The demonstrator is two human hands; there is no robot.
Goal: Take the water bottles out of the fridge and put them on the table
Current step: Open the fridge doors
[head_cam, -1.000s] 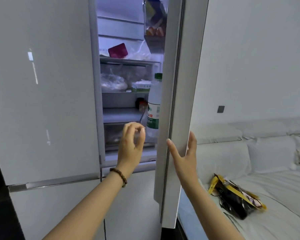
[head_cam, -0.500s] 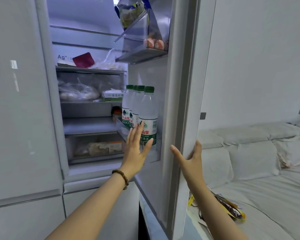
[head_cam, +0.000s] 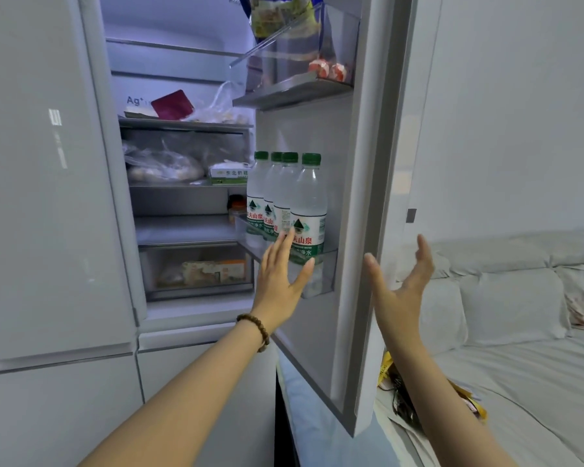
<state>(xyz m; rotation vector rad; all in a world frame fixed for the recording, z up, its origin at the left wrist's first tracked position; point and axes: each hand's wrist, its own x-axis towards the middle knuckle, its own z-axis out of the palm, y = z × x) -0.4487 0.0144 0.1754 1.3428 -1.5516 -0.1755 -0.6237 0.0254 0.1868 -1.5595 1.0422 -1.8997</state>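
1. 4 water bottles (head_cam: 285, 203) standing upright in a row in the lower door bin (head_cam: 321, 274) of the open fridge door (head_cam: 361, 197); green caps, clear bodies, white-green labels. Nearest bottle (head_cam: 309, 210) at the outer end of the bin, beside the door's free edge; the other 3 partly hidden behind it, toward the hinge end.
2. Left hand (head_cam: 280, 274): grip spread, palm toward the nearest bottle, fingertips (head_cam: 285, 235) overlapping its label. Contact or a small gap: cannot tell. Nothing held.
3. Right hand (head_cam: 400, 288): grip spread and empty, just beside the door's outer edge, not visibly touching it.
4. Handling, judged: all 4 apparently full, so moderately heavy for 1 hand. Thin plastic walls likely to give under a hard squeeze. Possible condensation from the cold, so slippery; none visible.
5. Best hold, judged: wrap around the labelled mid-body, where the paper gives friction, or at the shoulder below the cap. Cap alone: poor hold.
6. Bin front wall covers the bottle bases; lift straight up before pulling out.
7. Risk, judged: neighbours packed touching, so tipping 1 may topple the next.
8. No bench in view; a bed (head_cam: 520, 382) to the right.
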